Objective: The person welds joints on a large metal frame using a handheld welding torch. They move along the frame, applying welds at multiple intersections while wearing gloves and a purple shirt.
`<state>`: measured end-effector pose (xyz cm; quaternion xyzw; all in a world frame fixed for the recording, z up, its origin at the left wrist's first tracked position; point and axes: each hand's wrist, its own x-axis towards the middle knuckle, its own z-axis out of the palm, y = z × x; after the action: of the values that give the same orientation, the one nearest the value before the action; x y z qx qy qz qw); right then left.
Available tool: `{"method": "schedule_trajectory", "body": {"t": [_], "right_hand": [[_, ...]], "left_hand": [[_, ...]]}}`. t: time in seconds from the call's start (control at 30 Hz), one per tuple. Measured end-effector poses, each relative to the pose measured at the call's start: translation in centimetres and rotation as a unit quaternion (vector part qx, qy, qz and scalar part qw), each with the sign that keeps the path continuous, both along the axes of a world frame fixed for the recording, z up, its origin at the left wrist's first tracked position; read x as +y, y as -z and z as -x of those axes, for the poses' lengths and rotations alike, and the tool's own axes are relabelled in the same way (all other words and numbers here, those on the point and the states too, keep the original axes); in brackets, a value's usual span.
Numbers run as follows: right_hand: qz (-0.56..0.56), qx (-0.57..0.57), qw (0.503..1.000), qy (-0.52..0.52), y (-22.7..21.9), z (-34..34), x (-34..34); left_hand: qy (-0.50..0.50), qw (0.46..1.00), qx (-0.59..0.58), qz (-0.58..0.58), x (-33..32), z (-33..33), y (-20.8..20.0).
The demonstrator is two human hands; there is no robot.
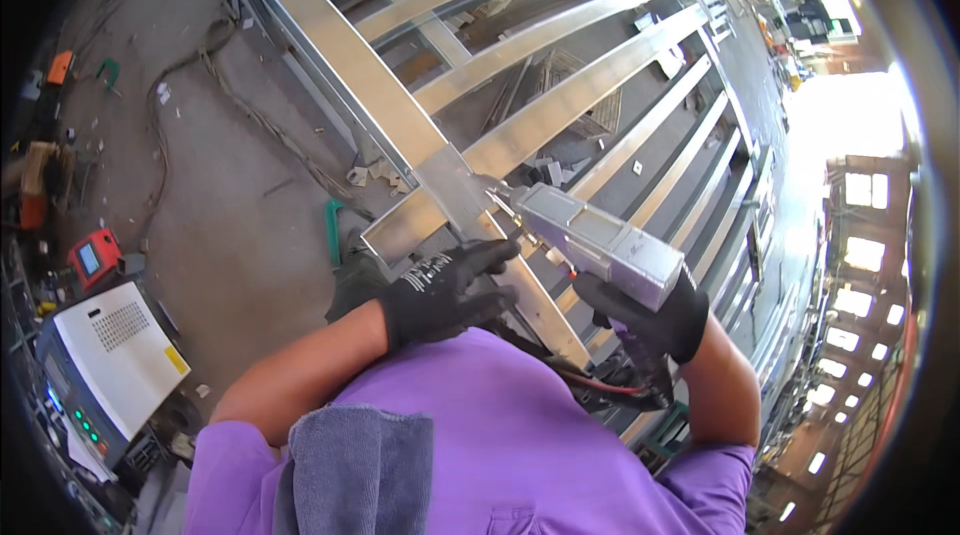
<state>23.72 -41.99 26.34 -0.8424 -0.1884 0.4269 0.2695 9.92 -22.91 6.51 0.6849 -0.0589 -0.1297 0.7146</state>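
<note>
Head view, clock directions from its centre. Right hand [685, 320], black glove, sat at 4 o'clock, clamped round the handle of a boxy silver tool [600, 240]. Tool lay at 3 o'clock, close to centre; its narrow nozzle [500, 192] pointed toward 10 o'clock, at a corner joint [450, 185] of a big metal frame [365, 70]. Couldn't tell whether the tip touched metal. A red cable [610, 388] showed at 5 o'clock, below the tool's handle.

Left hand [440, 290], also black glove, was at 7 o'clock, apart from the right hand, fingers loosely spread toward 3 o'clock, over the frame near the nozzle. No grip on anything showed; contact with the bar, couldn't tell.

Frame filled the upper middle: a wide flat bar ran from 11 o'clock down past the joint toward 5 o'clock, with slats [590, 105] going off toward 1 and 2 o'clock. A short bar end [405, 223] stuck out at 9 o'clock, just beside a green clamp [333, 232].

Around: ropy cable [235, 95] on the grey floor [235, 225] at 10 o'clock; red device [93, 257] with a small screen at 9; white machine box [115, 355] with green lights at 8. Grey towel [360, 475] hung over the purple shirt [500, 415], towel at 7, shirt at 6. Bright windows [865, 191] ran down the wall from 3 to 4 o'clock.
</note>
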Motion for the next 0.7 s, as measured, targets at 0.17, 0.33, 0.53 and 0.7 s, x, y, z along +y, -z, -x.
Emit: {"method": "schedule_trajectory", "body": {"t": [0.17,0.33,0.53,0.7], "right_hand": [[-0.016,0.032,0.999,0.041,-0.2,-0.5,0.8],[-0.008,0.032,0.998,0.05,1.0,-1.0,0.6],[-0.02,0.001,0.999,0.027,2.1,-1.1,0.8],[-0.027,0.029,0.998,0.058,2.0,-1.1,0.8]], "left_hand": [[-0.006,0.999,-0.033,-0.039,-1.5,-1.5,-0.4],[-0.043,0.996,-0.038,-0.069,-2.3,-1.5,-0.2],[-0.082,0.996,-0.023,0.003,-2.5,-1.3,-0.1],[-0.086,0.996,-0.03,-0.006,-2.3,-1.3,-0.4]]}}
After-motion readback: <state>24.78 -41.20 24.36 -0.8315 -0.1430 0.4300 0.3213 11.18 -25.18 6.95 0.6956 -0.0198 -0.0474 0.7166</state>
